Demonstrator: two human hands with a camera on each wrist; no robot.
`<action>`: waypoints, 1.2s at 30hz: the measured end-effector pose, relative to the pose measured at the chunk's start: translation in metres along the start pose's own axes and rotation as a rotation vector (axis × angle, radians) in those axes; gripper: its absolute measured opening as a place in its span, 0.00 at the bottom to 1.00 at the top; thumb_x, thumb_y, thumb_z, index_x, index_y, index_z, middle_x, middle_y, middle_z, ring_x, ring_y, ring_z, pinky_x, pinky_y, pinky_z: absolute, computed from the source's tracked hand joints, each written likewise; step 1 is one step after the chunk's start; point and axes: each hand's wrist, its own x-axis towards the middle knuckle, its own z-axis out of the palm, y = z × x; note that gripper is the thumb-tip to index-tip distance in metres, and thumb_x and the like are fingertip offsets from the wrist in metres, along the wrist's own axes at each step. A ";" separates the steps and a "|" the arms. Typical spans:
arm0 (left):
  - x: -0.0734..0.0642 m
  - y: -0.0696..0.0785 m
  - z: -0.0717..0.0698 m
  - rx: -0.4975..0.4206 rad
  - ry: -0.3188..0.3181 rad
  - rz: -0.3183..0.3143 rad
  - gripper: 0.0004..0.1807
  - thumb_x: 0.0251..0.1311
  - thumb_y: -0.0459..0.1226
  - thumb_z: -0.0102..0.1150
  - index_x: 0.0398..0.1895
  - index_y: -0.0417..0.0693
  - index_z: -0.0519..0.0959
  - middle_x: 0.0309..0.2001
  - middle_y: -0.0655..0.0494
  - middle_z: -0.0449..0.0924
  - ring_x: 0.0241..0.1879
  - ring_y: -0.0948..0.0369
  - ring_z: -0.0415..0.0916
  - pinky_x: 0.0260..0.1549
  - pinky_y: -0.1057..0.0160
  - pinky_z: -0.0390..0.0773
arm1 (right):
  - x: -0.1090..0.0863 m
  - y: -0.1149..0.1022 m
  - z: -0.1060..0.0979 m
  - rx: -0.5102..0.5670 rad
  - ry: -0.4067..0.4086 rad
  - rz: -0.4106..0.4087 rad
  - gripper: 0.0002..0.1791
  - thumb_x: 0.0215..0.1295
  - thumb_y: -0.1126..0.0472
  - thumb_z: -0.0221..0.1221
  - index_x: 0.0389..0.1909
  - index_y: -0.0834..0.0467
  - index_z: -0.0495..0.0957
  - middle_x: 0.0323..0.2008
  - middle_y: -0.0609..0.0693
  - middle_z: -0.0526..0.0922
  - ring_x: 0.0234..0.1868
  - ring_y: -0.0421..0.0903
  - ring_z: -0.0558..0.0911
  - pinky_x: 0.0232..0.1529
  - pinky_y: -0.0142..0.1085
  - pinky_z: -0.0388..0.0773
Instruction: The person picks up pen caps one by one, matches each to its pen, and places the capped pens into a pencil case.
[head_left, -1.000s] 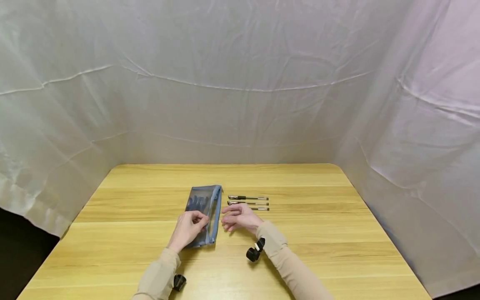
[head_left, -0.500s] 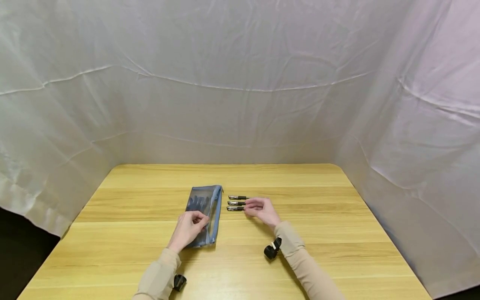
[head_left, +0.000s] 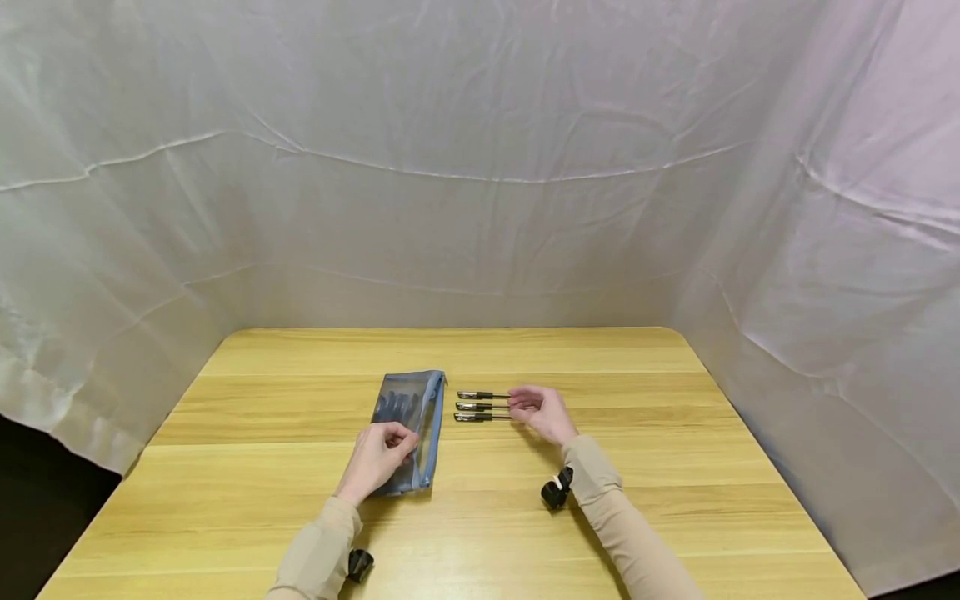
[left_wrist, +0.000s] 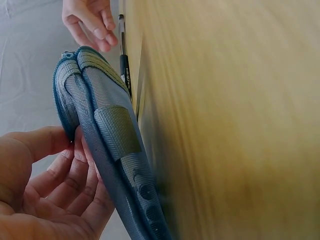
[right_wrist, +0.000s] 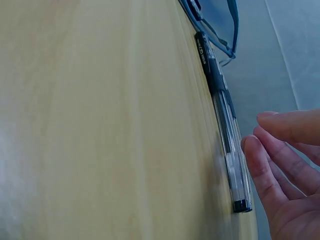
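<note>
A blue mesh zip pouch [head_left: 405, 385] lies left of the table's middle, its zip side gaping; several dark objects show dimly through the mesh. The left hand [head_left: 377, 457] pinches the upper layer at the opening between thumb and fingers, seen closely in the left wrist view on the pouch [left_wrist: 117, 132]. To the right lie three black-capped gel pens [head_left: 474, 407], side by side, caps toward the pouch. Over their clear rear ends hovers the right hand [head_left: 545, 412], fingers loosely bent and holding nothing. In the right wrist view its fingertips [right_wrist: 255, 150] are beside the pens [right_wrist: 227, 130].
The light wooden table [head_left: 637, 517] has a grey-white cloth [head_left: 480, 233] hanging around its back and sides. A small black camera [head_left: 557, 490] sits on the right wrist, another black camera [head_left: 360, 566] on the left.
The right hand has moved rightward from beside the pouch, along the pens to their rear ends. The left hand, pouch and pens have stayed in place.
</note>
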 end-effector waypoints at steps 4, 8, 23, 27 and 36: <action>0.000 0.000 0.000 0.000 0.000 -0.002 0.06 0.64 0.33 0.63 0.31 0.42 0.86 0.24 0.56 0.84 0.23 0.63 0.80 0.26 0.68 0.78 | 0.001 0.001 0.000 -0.033 -0.006 -0.004 0.22 0.58 0.76 0.65 0.55 0.72 0.78 0.47 0.68 0.86 0.48 0.59 0.86 0.47 0.29 0.81; 0.000 0.000 0.000 0.003 0.001 -0.005 0.06 0.64 0.33 0.63 0.31 0.43 0.86 0.24 0.56 0.84 0.23 0.62 0.80 0.26 0.68 0.78 | 0.001 0.003 0.000 -0.053 -0.007 -0.020 0.21 0.57 0.75 0.67 0.54 0.71 0.79 0.46 0.67 0.86 0.46 0.58 0.86 0.45 0.29 0.81; -0.001 0.003 0.000 0.004 0.003 -0.007 0.06 0.64 0.33 0.64 0.30 0.43 0.86 0.23 0.55 0.85 0.22 0.62 0.80 0.26 0.69 0.76 | 0.004 0.004 0.001 -0.139 0.011 0.029 0.21 0.52 0.79 0.65 0.50 0.69 0.82 0.38 0.61 0.89 0.35 0.43 0.83 0.37 0.26 0.79; -0.001 0.003 0.000 0.004 0.004 -0.006 0.06 0.64 0.33 0.64 0.30 0.43 0.86 0.23 0.55 0.85 0.22 0.62 0.80 0.26 0.69 0.76 | 0.004 0.003 0.002 -0.237 -0.012 -0.002 0.21 0.50 0.79 0.66 0.48 0.69 0.83 0.34 0.57 0.88 0.33 0.42 0.82 0.37 0.28 0.79; -0.001 0.002 -0.001 0.000 0.001 -0.006 0.06 0.64 0.34 0.64 0.31 0.42 0.87 0.23 0.55 0.85 0.22 0.63 0.80 0.26 0.69 0.76 | 0.005 -0.003 0.004 -0.385 -0.046 -0.033 0.20 0.50 0.78 0.68 0.46 0.63 0.85 0.30 0.50 0.87 0.32 0.40 0.83 0.44 0.37 0.81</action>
